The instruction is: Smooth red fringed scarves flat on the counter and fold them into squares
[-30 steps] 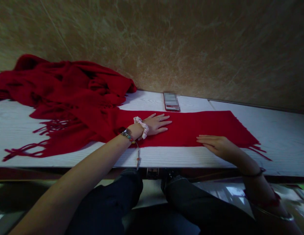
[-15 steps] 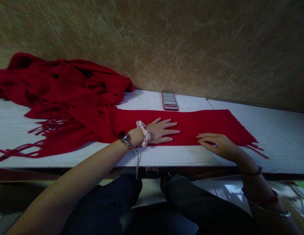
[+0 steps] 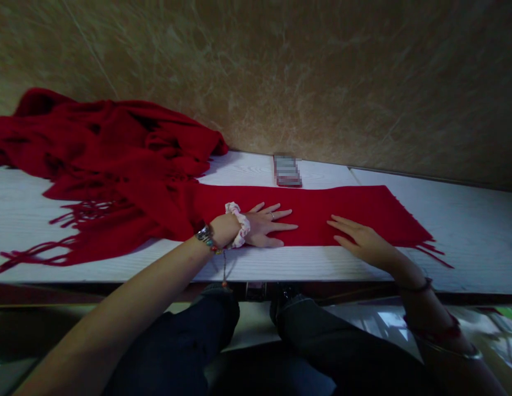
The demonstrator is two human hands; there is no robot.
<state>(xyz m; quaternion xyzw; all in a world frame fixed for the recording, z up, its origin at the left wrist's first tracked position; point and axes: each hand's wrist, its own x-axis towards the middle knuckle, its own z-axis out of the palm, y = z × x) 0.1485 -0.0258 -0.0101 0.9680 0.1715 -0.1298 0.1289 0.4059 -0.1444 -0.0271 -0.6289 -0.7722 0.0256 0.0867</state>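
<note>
A red fringed scarf (image 3: pixel 322 212) lies stretched flat along the white table (image 3: pixel 466 231), its right end showing tassels. My left hand (image 3: pixel 268 225) rests flat on the scarf near its middle, fingers spread, with a pale scrunchie and a beaded bracelet on the wrist. Further right, my right hand (image 3: pixel 359 239) lies flat at the scarf's near edge, fingers stretched out toward the left. Neither hand grips anything.
More red fringed cloth (image 3: pixel 107 159) is bunched in a heap at the table's left. A phone (image 3: pixel 287 170) lies behind the scarf near the brown marbled wall (image 3: pixel 322 71). My dark trouser legs show below the table's front edge.
My left hand slid a little right, then drew back slightly left along the scarf. My right hand's fingers have straightened and lie flatter on the cloth.
</note>
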